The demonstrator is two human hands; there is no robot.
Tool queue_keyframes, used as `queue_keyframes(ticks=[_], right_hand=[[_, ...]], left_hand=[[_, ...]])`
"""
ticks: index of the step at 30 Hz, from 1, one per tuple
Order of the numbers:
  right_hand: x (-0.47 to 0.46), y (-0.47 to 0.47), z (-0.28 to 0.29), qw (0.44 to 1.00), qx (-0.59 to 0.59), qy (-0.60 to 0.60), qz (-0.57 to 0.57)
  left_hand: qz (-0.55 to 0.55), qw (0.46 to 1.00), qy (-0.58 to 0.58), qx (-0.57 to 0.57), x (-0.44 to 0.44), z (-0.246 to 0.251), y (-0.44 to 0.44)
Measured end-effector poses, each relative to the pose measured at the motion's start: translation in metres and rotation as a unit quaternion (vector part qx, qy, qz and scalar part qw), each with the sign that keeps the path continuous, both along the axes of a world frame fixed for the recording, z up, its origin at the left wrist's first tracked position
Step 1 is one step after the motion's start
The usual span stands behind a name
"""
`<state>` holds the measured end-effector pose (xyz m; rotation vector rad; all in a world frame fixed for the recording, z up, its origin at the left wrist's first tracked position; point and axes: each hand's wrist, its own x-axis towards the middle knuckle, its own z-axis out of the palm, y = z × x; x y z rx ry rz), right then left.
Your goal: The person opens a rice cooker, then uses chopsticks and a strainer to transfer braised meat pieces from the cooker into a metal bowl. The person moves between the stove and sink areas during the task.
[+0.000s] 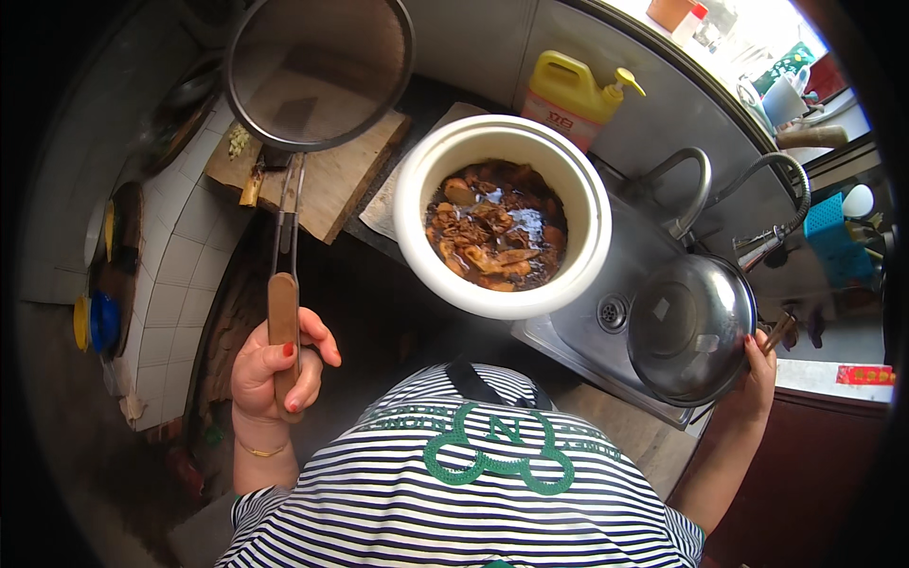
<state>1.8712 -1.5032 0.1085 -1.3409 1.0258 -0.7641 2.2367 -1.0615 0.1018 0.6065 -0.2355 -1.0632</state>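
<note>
My left hand [285, 366] is closed around the brown handle of a round fine-mesh strainer [319, 71], which is raised over a wooden cutting board [355, 177]. At the right, my right hand [756, 376] grips the rim of a dark metal wok [689, 326] above the sink; wooden chopsticks [780, 332] stick out by its fingers. Between the hands stands a white pot [502, 304] without a lid, holding brown stewed meat chunks [490, 234] in dark liquid. What supports the pot is hidden.
A yellow pump bottle [568, 92] stands behind the pot. The steel sink [582, 334] has a curved faucet [699, 167] and a hose sprayer [795, 184]. Chopped garlic-like bits [239, 140] lie on the board. A blue basket [827, 234] hangs at the far right.
</note>
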Motion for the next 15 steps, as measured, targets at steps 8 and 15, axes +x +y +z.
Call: queue_keyframes(ticks=[8,15], right_hand=[[0.066,0.076,0.075,0.999,-0.037,0.01,-0.028],[0.155,0.085,0.152,0.939,-0.276,0.143,0.146]], left_hand=[[-0.03,0.999,0.023,-0.007,0.077,-0.012,0.063],[-0.006,1.0,0.013,-0.028,0.128,-0.022,0.115]])
